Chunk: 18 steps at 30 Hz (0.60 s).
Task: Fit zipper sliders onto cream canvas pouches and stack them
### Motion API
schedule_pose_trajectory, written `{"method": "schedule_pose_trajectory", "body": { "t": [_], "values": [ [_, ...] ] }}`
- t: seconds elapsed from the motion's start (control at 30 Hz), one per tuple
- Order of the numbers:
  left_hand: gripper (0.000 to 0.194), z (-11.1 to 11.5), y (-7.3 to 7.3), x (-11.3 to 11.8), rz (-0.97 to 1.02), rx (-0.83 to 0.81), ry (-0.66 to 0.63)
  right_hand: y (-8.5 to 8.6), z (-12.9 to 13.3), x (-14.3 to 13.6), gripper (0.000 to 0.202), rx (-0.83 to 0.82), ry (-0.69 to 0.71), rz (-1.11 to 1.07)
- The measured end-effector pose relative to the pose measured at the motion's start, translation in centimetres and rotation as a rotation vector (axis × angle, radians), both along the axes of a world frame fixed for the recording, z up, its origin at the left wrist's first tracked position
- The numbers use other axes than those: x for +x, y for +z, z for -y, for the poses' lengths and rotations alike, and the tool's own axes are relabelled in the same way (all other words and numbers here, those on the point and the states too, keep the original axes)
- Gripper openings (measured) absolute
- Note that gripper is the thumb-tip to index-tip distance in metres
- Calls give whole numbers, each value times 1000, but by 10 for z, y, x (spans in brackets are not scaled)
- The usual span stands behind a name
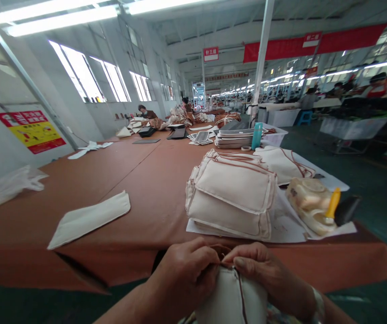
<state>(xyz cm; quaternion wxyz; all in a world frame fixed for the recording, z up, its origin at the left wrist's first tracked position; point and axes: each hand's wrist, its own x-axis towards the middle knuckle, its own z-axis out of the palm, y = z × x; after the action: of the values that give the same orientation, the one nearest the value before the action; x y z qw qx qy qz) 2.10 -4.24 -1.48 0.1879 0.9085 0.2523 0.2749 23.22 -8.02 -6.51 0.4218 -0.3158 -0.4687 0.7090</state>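
At the bottom centre, in front of the table edge, I hold a cream bag piece (229, 297) with a dark brown line running down its front. My left hand (191, 265) is closed with its fingers pinched on the top edge, at a brown strip (219, 249). Opposite it, my right hand (261, 265) pinches the same edge between thumb and forefinger. The fingertips of both hands nearly meet. Just beyond them lies a stack of cream bag pieces (232, 182) with brown edging. The lower part of the held piece runs out of view.
A brown-covered table (139, 180) stretches ahead. One flat cream piece (90, 218) lies at left. To the right are a plastic container (306, 198), a yellow-handled brush (333, 202) and a turquoise bottle (257, 135). Further back, a person (148, 112) is beside piled materials; a plastic bag (14, 184) sits far left.
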Motion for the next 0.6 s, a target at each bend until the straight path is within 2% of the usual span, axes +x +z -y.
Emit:
{"method": "schedule_pose_trajectory", "body": {
  "t": [0.13,0.27,0.37,0.47,0.53,0.6],
  "values": [
    [17,2,4,0,-254,319,-43,-4,5,-5,34,-135,-39,-101],
    [13,9,1,5,-459,476,-45,-8,8,-12,31,-194,-46,-204],
    [13,13,-1,7,-485,510,4,-12,8,-12,31,-193,-29,-228],
    [13,15,-1,4,-454,506,-26,-17,5,-5,33,-116,-18,-133],
    [13,15,0,0,-430,462,-71,-19,2,1,35,-21,8,-9],
    [14,15,1,-5,-366,333,-98,-18,-1,6,37,70,31,101]
  ]
}}
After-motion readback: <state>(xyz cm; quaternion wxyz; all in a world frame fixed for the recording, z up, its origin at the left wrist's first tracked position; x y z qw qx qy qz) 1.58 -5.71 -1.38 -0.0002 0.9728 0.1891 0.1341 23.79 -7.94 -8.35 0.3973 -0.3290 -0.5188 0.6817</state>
